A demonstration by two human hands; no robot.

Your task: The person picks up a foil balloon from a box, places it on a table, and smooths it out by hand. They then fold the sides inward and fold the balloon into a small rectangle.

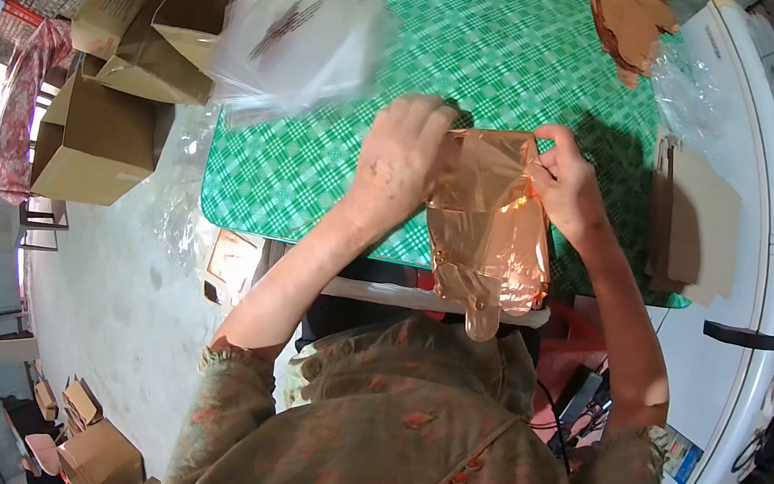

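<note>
A shiny copper-coloured foil balloon (489, 203), flat and folded, lies between my hands at the table's near edge. Its lower end, with a rounded tab, hangs over that edge. My left hand (398, 158) is closed along the balloon's left side, with its fingertips partly hidden. On the other side, my right hand (564, 181) pinches the upper right edge between thumb and fingers. A stack of clear plastic bags (303, 36) with dark print sits to the left of my left hand. More copper-coloured foil pieces (624, 21) lie at the far edge of the table.
The table has a green checked cloth (479, 44). Open cardboard boxes (110, 137) stand to the left. Flat cardboard pieces (699, 221) and crumpled clear plastic (689, 92) lie at the right, beside a white appliance (722, 366). Another carton (104, 461) is on the floor.
</note>
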